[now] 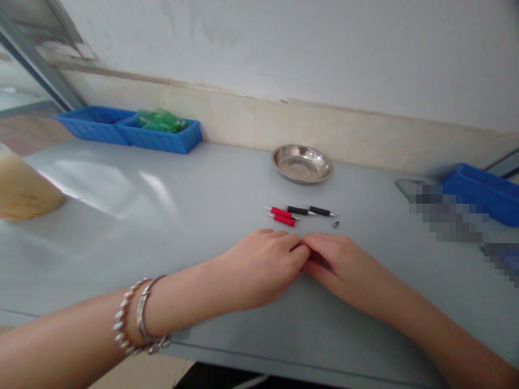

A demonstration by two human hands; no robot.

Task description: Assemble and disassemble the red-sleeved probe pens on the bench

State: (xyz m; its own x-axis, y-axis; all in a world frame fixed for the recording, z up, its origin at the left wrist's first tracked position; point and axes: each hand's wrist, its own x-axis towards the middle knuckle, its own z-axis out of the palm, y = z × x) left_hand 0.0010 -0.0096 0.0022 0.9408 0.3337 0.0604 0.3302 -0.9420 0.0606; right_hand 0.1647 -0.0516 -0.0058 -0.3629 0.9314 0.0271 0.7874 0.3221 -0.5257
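My left hand point(275, 265) and my right hand point(338, 259) meet over the grey table, their fingertips bent and pressed together. Both hands are closed, and whatever they pinch is hidden behind the fingers. Just beyond them lie short pen pieces: two with red grips point(284, 220) and two with black grips point(298, 210), each with thin metal ends. A small silver cone-shaped pen tip point(335, 225) rests by itself beyond my right hand. A bracelet of beads and a metal bangle circle my left wrist.
A round steel dish point(302, 165) stands near the wall. Blue bins point(162, 141) at the back left hold green plastic packets point(160, 120). Another blue bin point(482, 192) is at the right, beside blurred-out items. A yellowish rounded object point(28, 189) sits at the left edge.
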